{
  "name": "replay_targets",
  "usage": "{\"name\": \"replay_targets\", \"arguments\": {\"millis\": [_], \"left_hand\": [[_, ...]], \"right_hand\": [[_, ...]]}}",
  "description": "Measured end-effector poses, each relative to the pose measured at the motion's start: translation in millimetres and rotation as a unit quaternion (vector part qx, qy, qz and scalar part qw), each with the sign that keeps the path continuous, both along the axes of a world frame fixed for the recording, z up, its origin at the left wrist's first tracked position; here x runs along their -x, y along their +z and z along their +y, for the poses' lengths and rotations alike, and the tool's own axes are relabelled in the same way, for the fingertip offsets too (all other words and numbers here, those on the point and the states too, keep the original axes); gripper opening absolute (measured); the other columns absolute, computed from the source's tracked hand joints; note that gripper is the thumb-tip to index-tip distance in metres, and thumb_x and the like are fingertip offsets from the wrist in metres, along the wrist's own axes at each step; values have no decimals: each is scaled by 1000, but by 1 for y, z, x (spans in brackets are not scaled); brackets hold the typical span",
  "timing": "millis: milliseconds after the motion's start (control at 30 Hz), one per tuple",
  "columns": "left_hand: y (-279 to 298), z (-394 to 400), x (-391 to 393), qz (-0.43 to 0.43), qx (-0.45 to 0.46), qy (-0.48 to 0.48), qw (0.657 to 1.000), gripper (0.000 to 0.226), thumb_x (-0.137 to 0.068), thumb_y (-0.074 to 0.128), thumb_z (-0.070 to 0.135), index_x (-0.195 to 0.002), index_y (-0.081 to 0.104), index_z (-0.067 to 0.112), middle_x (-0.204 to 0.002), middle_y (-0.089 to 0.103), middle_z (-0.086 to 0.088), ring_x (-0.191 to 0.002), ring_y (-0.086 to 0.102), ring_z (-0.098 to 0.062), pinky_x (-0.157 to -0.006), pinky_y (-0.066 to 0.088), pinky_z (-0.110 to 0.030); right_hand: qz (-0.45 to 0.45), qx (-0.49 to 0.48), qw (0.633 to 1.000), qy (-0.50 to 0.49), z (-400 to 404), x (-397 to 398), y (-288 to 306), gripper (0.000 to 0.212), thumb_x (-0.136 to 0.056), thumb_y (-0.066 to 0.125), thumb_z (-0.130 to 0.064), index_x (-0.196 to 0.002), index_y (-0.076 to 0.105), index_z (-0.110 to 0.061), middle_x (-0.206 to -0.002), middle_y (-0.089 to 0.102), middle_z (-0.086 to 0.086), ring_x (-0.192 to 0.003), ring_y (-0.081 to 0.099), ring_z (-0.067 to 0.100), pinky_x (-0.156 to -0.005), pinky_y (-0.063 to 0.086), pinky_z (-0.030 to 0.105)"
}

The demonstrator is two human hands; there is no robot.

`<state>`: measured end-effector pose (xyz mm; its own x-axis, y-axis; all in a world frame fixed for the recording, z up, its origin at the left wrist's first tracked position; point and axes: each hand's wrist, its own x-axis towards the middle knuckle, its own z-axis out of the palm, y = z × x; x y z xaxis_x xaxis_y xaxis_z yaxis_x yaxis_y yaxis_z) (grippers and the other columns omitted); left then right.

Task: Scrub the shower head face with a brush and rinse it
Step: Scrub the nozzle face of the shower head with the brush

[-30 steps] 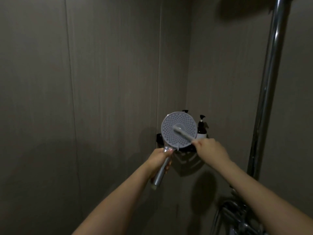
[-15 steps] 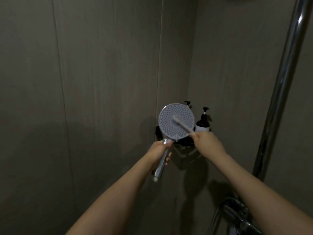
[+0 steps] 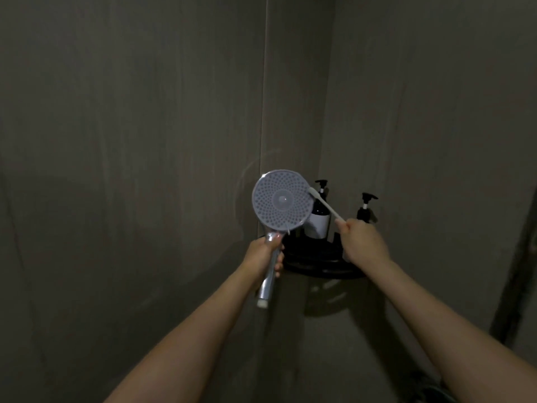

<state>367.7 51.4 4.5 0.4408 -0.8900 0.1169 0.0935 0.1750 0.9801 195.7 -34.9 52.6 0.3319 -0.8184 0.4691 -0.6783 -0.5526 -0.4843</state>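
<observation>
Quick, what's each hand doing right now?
Left hand: closed around the shower head handle.
Right hand: closed around the brush handle.

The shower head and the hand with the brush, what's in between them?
In the head view, the brush's white stick spans that gap, and behind it stands a dark pump bottle on the black corner shelf.
</observation>
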Motion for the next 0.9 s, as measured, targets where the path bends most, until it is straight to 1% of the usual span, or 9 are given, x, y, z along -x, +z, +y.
{"name": "replay_targets", "arguments": {"millis": [100, 200, 333, 500, 633, 700, 800, 867, 900], "left_hand": [[5, -16, -18, 19, 11, 9, 1000, 31, -92, 50, 33, -69, 49, 12, -45, 44, -1, -33, 38, -12, -39, 34, -18], [10, -28, -34, 61, 32, 15, 998, 29, -93, 49, 30, -71, 48, 11, -43, 45, 0, -32, 38, -11, -39, 33, -18], [14, -37, -44, 52, 36, 5, 998, 30, -94, 48, 30, -70, 47, 12, -43, 45, 0, -31, 37, -10, -38, 33, -17], [14, -42, -44, 42, 32, -12, 999, 29, -93, 49, 31, -70, 48, 13, -48, 44, -2, -33, 37, -10, -40, 32, -17], [13, -41, -46, 45, 33, -21, 998, 28, -93, 50, 31, -71, 48, 13, -52, 44, -4, -34, 37, -11, -40, 33, -17], [13, -41, -46, 45, 32, -20, 998, 28, -93, 49, 31, -72, 48, 13, -54, 43, -5, -34, 37, -11, -40, 33, -18], [12, -40, -45, 44, 30, -18, 998, 28, -94, 49, 30, -73, 47, 13, -54, 42, -6, -33, 36, -10, -40, 32, -17], [12, -39, -45, 44, 28, -19, 998, 28, -94, 48, 31, -73, 47, 13, -53, 42, -5, -32, 36, -10, -40, 32, -17], [12, -39, -45, 45, 28, -18, 998, 28, -94, 49, 31, -72, 47, 13, -53, 42, -5, -32, 36, -10, -40, 32, -17]], "right_hand": [[7, -13, 1000, -2, -15, -19, -2, 46, -100, 27, -30, -63, 45, -9, -57, 45, 1, -50, 43, 15, -43, 26, 26], [-5, -60, 998, -16, -30, -30, -11, 43, -98, 32, -13, -55, 37, -12, -56, 41, 3, -49, 38, 15, -43, 27, 25], [80, -115, 989, -46, -39, -45, -24, 41, -92, 40, -3, -54, 33, -16, -56, 36, 1, -49, 32, 11, -42, 21, 22], [194, -138, 971, -40, -50, -56, -29, 38, -92, 49, -9, -56, 39, -16, -60, 39, 0, -61, 46, 14, -44, 28, 18], [223, -167, 960, -41, -56, -58, -31, 33, -89, 55, -15, -58, 43, -14, -60, 40, -1, -53, 37, 7, -44, 29, 16], [227, -177, 957, -46, -59, -60, -32, 28, -86, 59, -16, -61, 46, -11, -62, 43, 0, -54, 39, 8, -44, 30, 17], [267, -162, 949, -41, -57, -64, -31, 15, -84, 63, -23, -83, 58, -10, -70, 50, 1, -58, 43, 11, -42, 28, 18], [280, -160, 946, -40, -58, -66, -33, 28, -83, 66, -27, -102, 61, -7, -84, 57, 3, -61, 43, 11, -42, 26, 18], [280, -158, 946, -40, -58, -68, -33, 32, -83, 66, -28, -106, 61, -5, -86, 57, 4, -60, 42, 10, -42, 26, 19]]}}
